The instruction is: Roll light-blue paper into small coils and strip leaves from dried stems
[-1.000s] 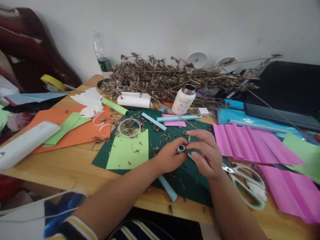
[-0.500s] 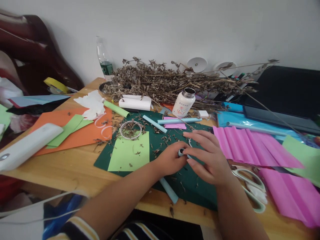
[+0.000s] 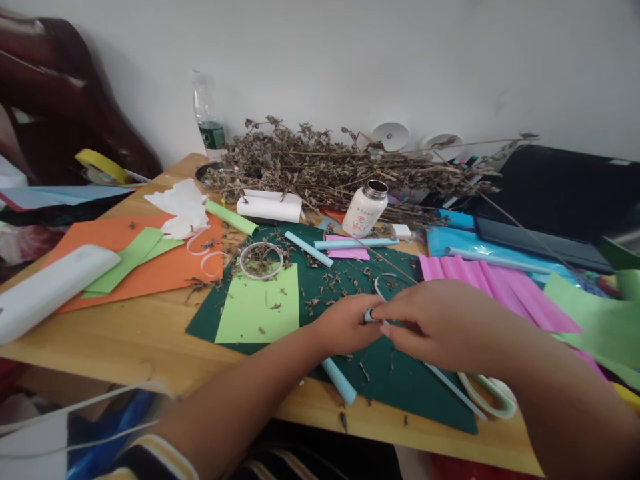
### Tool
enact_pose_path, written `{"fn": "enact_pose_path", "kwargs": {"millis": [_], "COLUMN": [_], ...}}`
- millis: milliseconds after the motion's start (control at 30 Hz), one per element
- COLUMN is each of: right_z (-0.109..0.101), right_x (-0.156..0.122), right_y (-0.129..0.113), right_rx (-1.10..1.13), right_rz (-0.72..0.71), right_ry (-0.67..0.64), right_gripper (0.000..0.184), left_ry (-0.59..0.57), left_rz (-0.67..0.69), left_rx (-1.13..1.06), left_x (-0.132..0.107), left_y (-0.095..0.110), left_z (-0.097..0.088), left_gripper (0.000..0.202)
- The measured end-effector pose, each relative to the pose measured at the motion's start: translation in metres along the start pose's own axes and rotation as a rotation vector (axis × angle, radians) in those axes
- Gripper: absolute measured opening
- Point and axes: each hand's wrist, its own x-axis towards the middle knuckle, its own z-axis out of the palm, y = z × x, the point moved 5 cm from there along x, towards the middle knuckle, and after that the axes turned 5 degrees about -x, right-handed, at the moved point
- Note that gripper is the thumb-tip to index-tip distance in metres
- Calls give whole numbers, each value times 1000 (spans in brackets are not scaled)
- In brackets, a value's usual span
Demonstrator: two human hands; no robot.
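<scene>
My left hand (image 3: 347, 325) is closed around a small light-blue paper roll (image 3: 369, 315), whose open end shows between the thumb and fingers. Against that end my right hand (image 3: 433, 323) pinches with its thumb and fingertips; the rest of the roll is hidden. A thin pale strip (image 3: 455, 391) comes out from under the right hand toward the lower right. Beneath my left wrist lies another light-blue paper tube (image 3: 341, 382). Both hands are over a dark green cutting mat (image 3: 400, 390) strewn with dried leaf bits.
Light-green paper (image 3: 265, 310) and a tape ring (image 3: 261, 261) lie on the mat's left. Behind stand a white bottle (image 3: 365, 212) and a heap of dried plants (image 3: 310, 157). Pink crepe paper (image 3: 500, 283) and partly hidden scissors (image 3: 490, 397) are at the right.
My right hand has swung round, its forearm now coming in from the right, and its spread fingers have closed onto the roll's end. The left hand keeps its hold.
</scene>
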Motion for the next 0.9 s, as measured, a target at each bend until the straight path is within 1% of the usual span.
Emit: {"fn": "enact_pose_path", "kwargs": {"millis": [133, 233, 367, 467, 500, 533, 567, 600, 633, 667, 700, 733, 767, 800, 833, 867, 900], "right_z": [0, 1, 2, -2, -6, -12, -18, -23, -26, -23, -14, 3, 24, 47, 68, 86, 99], "right_x": [7, 11, 17, 16, 14, 12, 8, 4, -2, -8, -13, -14, -14, -13, -12, -13, -13], "right_y": [-3, -4, -4, -3, -1, 2, 8, 17, 28, 38, 46, 49, 50, 49, 48, 46, 43], "right_rx": [6, -9, -59, -18, 39, 112, 184, 241, 269, 241, 191, 158, 118, 68, 18, -7, -1], "right_rz": [13, 41, 70, 35, 12, 4, 18, 71, 154, 252, 341, 365, 377, 382, 412, 453, 492], "right_ry": [-210, -308, -343, -328, -287, -208, -96, 53, 209, 331, 392, 329, 225, 101, 13, -38, -54], "right_gripper": [28, 31, 33, 26, 23, 22, 24, 27, 32, 35, 36, 35, 35, 34, 33, 32, 31], "left_ry": [-1, -1, 35, 91, 103, 116, 138, 185, 261, 359, 466, 555, 620, 656, 666, 660, 642], "left_rz": [-13, -30, -35, -1, 10, 21, 31, 34, 33, 33, 35, 39, 45, 58, 69, 74, 70], "left_rx": [7, 5, -37, -92, -107, -122, -145, -184, -241, -316, -401, -489, -571, -645, -711, -772, -829], "left_x": [0, 0, 1, 1, 1, 2, 2, 2, 2, 2, 1, 0, 0, -1, 0, 0, 0], "left_y": [-2, -4, -7, -6, -6, -5, -3, -3, -3, -3, -4, -5, -6, -6, -5, -4, -3], "left_z": [0, -1, -4, -8, -10, -12, -15, -20, -26, -34, -42, -48, -53, -57, -58, -57, -55], "left_gripper": [7, 8, 9, 9, 9, 9, 9, 9, 8, 7, 5, 3, 3, 3, 4, 5, 7]}}
